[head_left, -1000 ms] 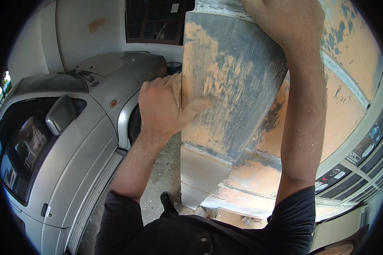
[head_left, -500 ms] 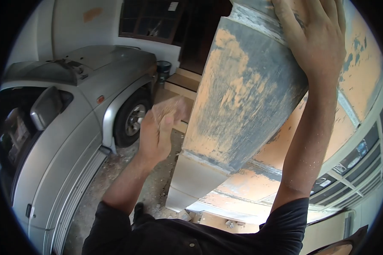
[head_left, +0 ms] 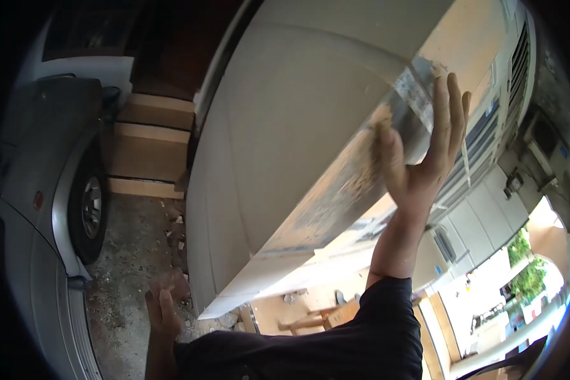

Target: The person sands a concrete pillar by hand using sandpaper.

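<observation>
Head view: no readable writing anywhere, just some tiny stickers far off on the right that are too small to make out. The right hand (head_left: 424,152) is spread wide open, fingers straight, palm flat against the big pillar (head_left: 297,126) right at its corner edge, where the grey surface is scraped and patchy orange. It grips nothing, just presses. The left hand (head_left: 163,310) hangs low near the gravel floor (head_left: 130,253), by the pillar's bottom corner, loosely curled; can't tell if it holds anything. A silver car (head_left: 50,209) sits along the left, and wooden steps (head_left: 149,149) are behind it.
</observation>
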`<state>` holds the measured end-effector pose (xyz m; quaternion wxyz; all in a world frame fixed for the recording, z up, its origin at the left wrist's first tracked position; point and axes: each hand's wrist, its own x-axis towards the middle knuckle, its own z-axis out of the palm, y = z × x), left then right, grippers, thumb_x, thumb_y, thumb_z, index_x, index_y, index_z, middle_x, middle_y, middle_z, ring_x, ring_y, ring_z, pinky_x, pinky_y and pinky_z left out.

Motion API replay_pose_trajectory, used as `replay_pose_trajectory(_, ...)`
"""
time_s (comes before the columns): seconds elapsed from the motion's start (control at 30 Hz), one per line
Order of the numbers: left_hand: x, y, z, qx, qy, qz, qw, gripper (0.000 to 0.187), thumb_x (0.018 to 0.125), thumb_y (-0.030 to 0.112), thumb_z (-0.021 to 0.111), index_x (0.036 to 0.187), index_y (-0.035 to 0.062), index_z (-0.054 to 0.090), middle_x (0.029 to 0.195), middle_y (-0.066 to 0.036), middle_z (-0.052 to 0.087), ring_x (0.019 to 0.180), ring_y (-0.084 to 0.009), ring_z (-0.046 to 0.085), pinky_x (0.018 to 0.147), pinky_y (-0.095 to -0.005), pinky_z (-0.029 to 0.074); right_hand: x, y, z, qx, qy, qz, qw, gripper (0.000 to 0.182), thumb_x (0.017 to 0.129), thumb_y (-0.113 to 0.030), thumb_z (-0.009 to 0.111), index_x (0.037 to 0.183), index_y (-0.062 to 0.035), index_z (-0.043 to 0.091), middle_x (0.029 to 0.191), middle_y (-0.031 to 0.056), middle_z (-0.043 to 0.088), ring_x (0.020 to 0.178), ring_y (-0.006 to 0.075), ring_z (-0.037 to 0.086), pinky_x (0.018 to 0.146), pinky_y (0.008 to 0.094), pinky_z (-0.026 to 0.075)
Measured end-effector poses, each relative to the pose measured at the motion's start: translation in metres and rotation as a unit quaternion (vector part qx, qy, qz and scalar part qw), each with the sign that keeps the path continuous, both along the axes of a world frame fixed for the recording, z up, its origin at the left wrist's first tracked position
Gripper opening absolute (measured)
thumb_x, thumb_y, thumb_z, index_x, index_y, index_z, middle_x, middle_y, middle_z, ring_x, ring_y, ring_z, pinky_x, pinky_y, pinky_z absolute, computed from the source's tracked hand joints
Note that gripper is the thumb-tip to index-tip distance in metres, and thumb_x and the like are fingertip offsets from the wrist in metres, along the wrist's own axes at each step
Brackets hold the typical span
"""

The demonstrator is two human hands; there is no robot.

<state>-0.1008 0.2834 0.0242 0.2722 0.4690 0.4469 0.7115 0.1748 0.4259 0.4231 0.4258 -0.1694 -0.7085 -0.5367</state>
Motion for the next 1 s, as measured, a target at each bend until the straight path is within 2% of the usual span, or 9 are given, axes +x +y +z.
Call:
replay_pose_trajectory(0.17, -0.05, 0.023, 0.023, 0.057, 0.106, -0.066, 0.991, 0.038, 0.107, 0.023, 0.045, 0.124, -0.0087, 0.055, 0.106, -0.019, 0.068, 0.095, -0.0258, 0.068, 0.085, -0.0394, 0.054, -0.031, -0.037, -0.033, -0.001, -0.036, -0.113, 0.993, 0.065, 0.088, -0.053, 0.074, 0.143, -0.0179, 0.065, 0.157, 0.0152, 0.05, 0.152, 0.0422, 0.033, 0.125, 0.0632, 0.02)
replay_pose_trajectory(0.27, -0.058, 0.043, 0.029, 0.078, 0.1, -0.103, 0.987, 0.035, 0.106, 0.019, 0.047, 0.126, -0.0088, 0.054, 0.112, -0.019, 0.067, 0.099, -0.0248, 0.066, 0.088, -0.0384, 0.053, -0.035, -0.045, -0.052, -0.101, -0.006, -0.238, 0.966, 0.063, 0.087, -0.062, 0.071, 0.143, -0.0326, 0.066, 0.166, 0.0144, 0.037, 0.159, 0.0441, 0.015, 0.126, 0.0634, 0.009)
replay_pose_trajectory(0.43, -0.027, 0.062, 0.062, 0.095, -0.029, -0.27, 0.958, 0.037, 0.108, 0.018, 0.045, 0.128, -0.011, 0.056, 0.111, -0.02, 0.07, 0.095, -0.0232, 0.068, 0.086, -0.0373, 0.054, -0.027, -0.031, -0.125, -0.233, 0.035, -0.105, 0.966, 0.076, 0.091, -0.065, 0.063, 0.156, -0.0274, 0.051, 0.169, 0.0244, 0.025, 0.157, 0.0499, 0.016, 0.125, 0.0654, 0.008)
replay_pose_trajectory(0.6, -0.004, 0.062, 0.063, 0.082, 0.069, -0.351, 0.93, 0.028, 0.106, 0.018, 0.055, 0.117, -0.0044, 0.068, 0.098, -0.015, 0.074, 0.088, -0.0226, 0.071, 0.08, -0.0344, 0.054, -0.044, -0.016, -0.224, -0.23, 0.106, -0.066, 0.965, 0.085, 0.092, -0.064, 0.064, 0.16, -0.0164, 0.042, 0.167, 0.0333, 0.02, 0.154, 0.0599, 0.01, 0.118, 0.0761, 0.004)
replay_pose_trajectory(0.67, 0.0, 0.061, 0.058, 0.069, 0.097, -0.347, 0.93, 0.02, 0.102, 0.015, 0.062, 0.111, -0.001, 0.071, 0.093, -0.014, 0.074, 0.083, -0.0233, 0.072, 0.075, -0.0343, 0.054, -0.052, -0.015, -0.237, -0.223, 0.12, -0.101, 0.962, 0.097, 0.097, -0.061, 0.06, 0.165, -0.0038, 0.021, 0.164, 0.0425, 0.013, 0.153, 0.0629, 0.006, 0.118, 0.0754, 0.002)
replay_pose_trajectory(0.83, -0.002, 0.06, 0.054, 0.046, 0.142, -0.358, 0.922, 0.014, 0.099, 0.011, 0.068, 0.106, 0.0001, 0.072, 0.091, -0.014, 0.074, 0.084, -0.0254, 0.073, 0.074, -0.0361, 0.054, -0.064, -0.025, -0.254, -0.253, 0.17, -0.092, 0.948, 0.093, 0.099, -0.06, 0.056, 0.163, 0.0001, 0.025, 0.164, 0.0437, 0.011, 0.154, 0.0615, 0.006, 0.118, 0.0753, 0.0)
replay_pose_trajectory(0.9, -0.002, 0.051, 0.057, 0.033, 0.141, -0.349, 0.926, 0.014, 0.099, 0.01, 0.067, 0.105, -0.0017, 0.072, 0.092, -0.014, 0.075, 0.086, -0.0238, 0.074, 0.076, -0.0351, 0.055, -0.066, -0.037, -0.274, -0.342, 0.202, 0.04, 0.917, 0.083, 0.101, -0.059, 0.052, 0.157, 0.0008, 0.039, 0.167, 0.0369, 0.015, 0.154, 0.0607, 0.005, 0.119, 0.0744, -0.001)
replay_pose_trajectory(0.97, 0.002, 0.049, 0.055, 0.015, 0.058, -0.338, 0.939, 0.016, 0.1, 0.011, 0.067, 0.105, -0.0035, 0.072, 0.094, -0.013, 0.076, 0.088, -0.0201, 0.073, 0.079, -0.0343, 0.056, -0.07, -0.056, -0.289, -0.362, 0.137, 0.145, 0.911, 0.074, 0.103, -0.06, 0.048, 0.146, 0.0006, 0.057, 0.166, 0.0296, 0.03, 0.157, 0.0529, 0.008, 0.122, 0.0699, -0.002)
replay_pose_trajectory(1.0, 0.003, 0.046, 0.063, 0.053, 0.058, -0.305, 0.949, 0.019, 0.101, 0.013, 0.066, 0.107, -0.0045, 0.07, 0.095, -0.012, 0.076, 0.088, -0.017, 0.071, 0.08, -0.0336, 0.056, -0.075, -0.069, -0.296, -0.393, 0.124, 0.174, 0.894, 0.069, 0.102, -0.056, 0.053, 0.141, 0.0008, 0.061, 0.156, 0.0267, 0.045, 0.155, 0.0486, 0.021, 0.123, 0.0682, 0.003)
